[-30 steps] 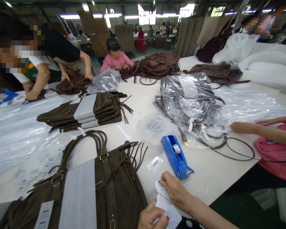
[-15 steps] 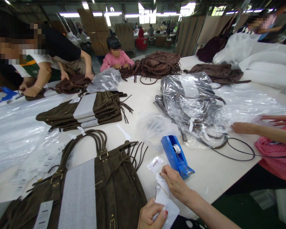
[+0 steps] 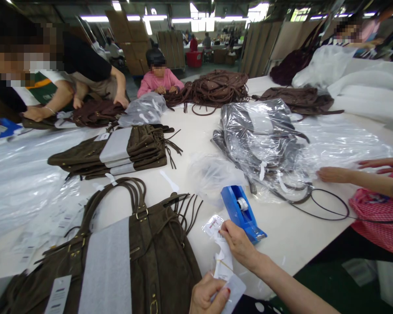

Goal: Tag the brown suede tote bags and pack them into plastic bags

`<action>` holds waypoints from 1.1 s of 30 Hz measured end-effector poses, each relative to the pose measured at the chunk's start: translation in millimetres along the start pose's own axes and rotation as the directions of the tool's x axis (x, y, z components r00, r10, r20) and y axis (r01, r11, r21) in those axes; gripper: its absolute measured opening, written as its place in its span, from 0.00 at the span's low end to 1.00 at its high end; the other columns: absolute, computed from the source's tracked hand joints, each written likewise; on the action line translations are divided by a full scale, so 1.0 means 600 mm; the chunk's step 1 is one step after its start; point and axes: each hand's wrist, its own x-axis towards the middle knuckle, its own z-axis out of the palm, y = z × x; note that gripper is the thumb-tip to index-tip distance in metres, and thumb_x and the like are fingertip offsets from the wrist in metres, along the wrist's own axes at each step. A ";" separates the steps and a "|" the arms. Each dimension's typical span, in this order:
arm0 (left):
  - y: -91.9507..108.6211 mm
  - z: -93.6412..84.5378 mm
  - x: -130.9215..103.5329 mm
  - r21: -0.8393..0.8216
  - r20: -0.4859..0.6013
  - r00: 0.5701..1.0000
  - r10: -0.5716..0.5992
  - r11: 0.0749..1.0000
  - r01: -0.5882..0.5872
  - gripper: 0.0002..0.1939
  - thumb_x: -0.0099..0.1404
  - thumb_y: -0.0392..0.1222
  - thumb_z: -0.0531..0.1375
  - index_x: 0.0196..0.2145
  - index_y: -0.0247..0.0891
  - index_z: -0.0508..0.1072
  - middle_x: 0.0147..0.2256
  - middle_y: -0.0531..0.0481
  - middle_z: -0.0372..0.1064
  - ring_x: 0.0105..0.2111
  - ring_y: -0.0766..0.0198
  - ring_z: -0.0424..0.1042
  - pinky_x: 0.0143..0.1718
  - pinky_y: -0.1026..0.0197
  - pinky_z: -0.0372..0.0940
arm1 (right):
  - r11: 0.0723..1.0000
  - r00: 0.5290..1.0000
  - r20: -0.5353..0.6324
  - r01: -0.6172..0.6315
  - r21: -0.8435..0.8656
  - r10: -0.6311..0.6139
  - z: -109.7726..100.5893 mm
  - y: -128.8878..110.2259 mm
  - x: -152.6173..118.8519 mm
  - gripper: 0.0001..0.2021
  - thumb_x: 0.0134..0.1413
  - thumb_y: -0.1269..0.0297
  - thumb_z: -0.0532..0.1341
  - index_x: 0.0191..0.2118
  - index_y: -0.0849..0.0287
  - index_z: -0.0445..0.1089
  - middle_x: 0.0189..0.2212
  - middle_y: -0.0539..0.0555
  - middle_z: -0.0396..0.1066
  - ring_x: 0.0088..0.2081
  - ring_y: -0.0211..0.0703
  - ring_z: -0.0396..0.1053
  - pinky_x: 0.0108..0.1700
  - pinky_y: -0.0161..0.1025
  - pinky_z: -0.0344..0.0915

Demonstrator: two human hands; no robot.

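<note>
White paper tags (image 3: 225,257) with a thin tan string stretch between my two hands at the table's front edge. My left hand (image 3: 210,295) pinches their lower end, near a white packet. The upper end is between the thumb and fingers of my right hand (image 3: 237,242). A small clear packet (image 3: 212,225) with a printed mark lies just beyond my right fingertips. Beside that hand stands a blue tape dispenser (image 3: 242,213). To the left lies a dark olive handbag (image 3: 163,253) with a grey wrap band (image 3: 106,266) and a hanging tag (image 3: 58,295).
Folded olive bags (image 3: 147,146) are stacked behind the handbag. A plastic-wrapped bag (image 3: 265,139) lies at centre right, near a co-worker's hands (image 3: 336,175) and a black cord (image 3: 330,218). Brown bags (image 3: 219,87) lie at the back. Other people lean over the table at the left and far side.
My right hand has shifted slightly up and left, and more of the tags and string shows between my hands. The co-worker at the left has moved their hands over the bags.
</note>
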 end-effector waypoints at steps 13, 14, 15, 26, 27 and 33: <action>0.004 0.000 -0.004 -0.018 -0.042 0.999 -0.014 1.000 0.013 0.16 0.57 0.51 0.53 0.25 0.37 0.74 0.28 0.46 0.68 0.30 0.63 0.67 0.33 0.65 0.59 | 0.999 0.975 -0.216 0.039 -0.028 -0.044 -0.072 -0.020 0.054 0.07 0.56 0.64 0.48 0.29 0.57 0.58 0.24 0.49 0.61 0.28 0.37 0.61 0.32 0.35 0.57; 0.009 -0.004 -0.002 -0.030 -0.045 0.999 -0.012 0.999 0.010 0.16 0.57 0.50 0.54 0.25 0.37 0.74 0.28 0.47 0.68 0.30 0.63 0.67 0.34 0.64 0.59 | 1.000 0.975 -0.220 0.027 -0.001 -0.026 -0.075 -0.023 0.053 0.07 0.56 0.64 0.48 0.29 0.57 0.58 0.24 0.49 0.61 0.27 0.37 0.61 0.31 0.34 0.57; 0.014 -0.006 0.001 -0.046 -0.042 0.999 -0.008 0.999 0.006 0.16 0.57 0.50 0.54 0.25 0.37 0.74 0.28 0.47 0.68 0.31 0.62 0.67 0.34 0.64 0.60 | 1.000 0.972 -0.235 0.003 0.028 0.004 -0.078 -0.026 0.051 0.08 0.56 0.63 0.48 0.28 0.57 0.58 0.23 0.49 0.61 0.26 0.36 0.60 0.30 0.34 0.57; 0.011 0.003 0.033 -0.024 -0.132 0.952 -0.275 0.961 0.275 0.21 0.46 0.60 0.58 0.19 0.36 0.74 0.56 0.39 0.51 0.54 0.47 0.54 0.55 0.50 0.48 | 0.983 0.967 -0.225 -0.087 0.162 0.122 -0.089 -0.031 0.022 0.09 0.54 0.62 0.51 0.26 0.57 0.58 0.20 0.46 0.58 0.22 0.33 0.57 0.25 0.31 0.54; 0.017 -0.007 0.027 0.012 -0.148 0.957 -0.250 0.967 0.255 0.22 0.47 0.60 0.57 0.19 0.37 0.74 0.56 0.40 0.52 0.53 0.48 0.56 0.55 0.52 0.49 | 0.981 0.965 -0.227 -0.091 0.169 0.129 -0.091 -0.032 0.019 0.09 0.54 0.61 0.51 0.26 0.57 0.57 0.20 0.47 0.58 0.22 0.33 0.57 0.24 0.31 0.54; 0.036 -0.120 -0.038 -0.068 -0.471 0.784 -0.404 0.903 0.425 0.20 0.44 0.60 0.60 0.20 0.37 0.73 0.23 0.51 0.66 0.27 0.62 0.65 0.30 0.63 0.60 | 0.959 0.969 -0.174 -0.131 0.249 0.177 -0.089 -0.026 0.000 0.09 0.53 0.60 0.51 0.26 0.57 0.57 0.20 0.47 0.59 0.22 0.34 0.57 0.23 0.31 0.54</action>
